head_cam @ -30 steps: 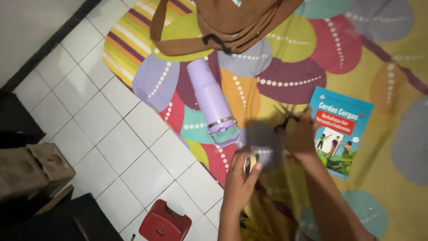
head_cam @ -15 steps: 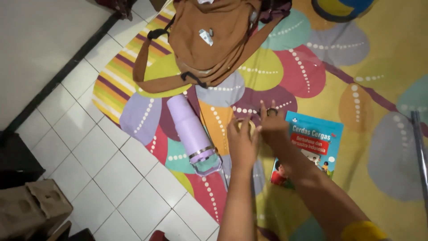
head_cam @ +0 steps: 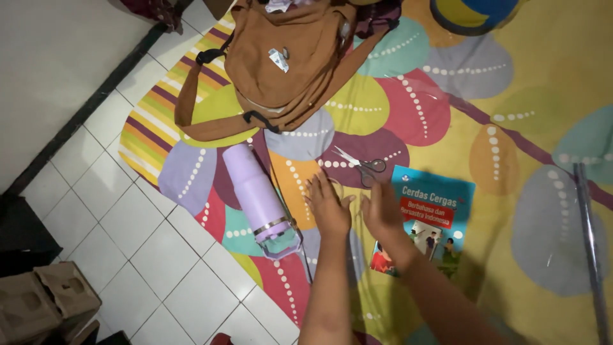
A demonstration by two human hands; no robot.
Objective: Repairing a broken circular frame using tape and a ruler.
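Note:
My left hand (head_cam: 328,208) hovers palm down over the colourful leaf-pattern mat (head_cam: 511,128), fingers spread and holding nothing. Just left of it lies a lilac bottle (head_cam: 254,190) with a teal cap. My right hand (head_cam: 382,211) is also open with fingers apart. It rests at the left edge of a blue picture book (head_cam: 429,220). A pair of scissors (head_cam: 361,166) lies on the mat just beyond both hands. A faint clear ring shows by my left fingertips; I cannot tell what it is.
A brown backpack (head_cam: 287,64) lies open at the mat's far side. White floor tiles (head_cam: 140,249) run to the left, with a cardboard box (head_cam: 45,300) at the lower left. A metal pole (head_cam: 589,243) lies at the right, and a blue-and-yellow ball (head_cam: 476,13) sits at the top.
My hands were together, gripping a small object. Now they are lowered to the mat, apart and spread, beside the book. The view has shifted so the backpack sits lower in frame.

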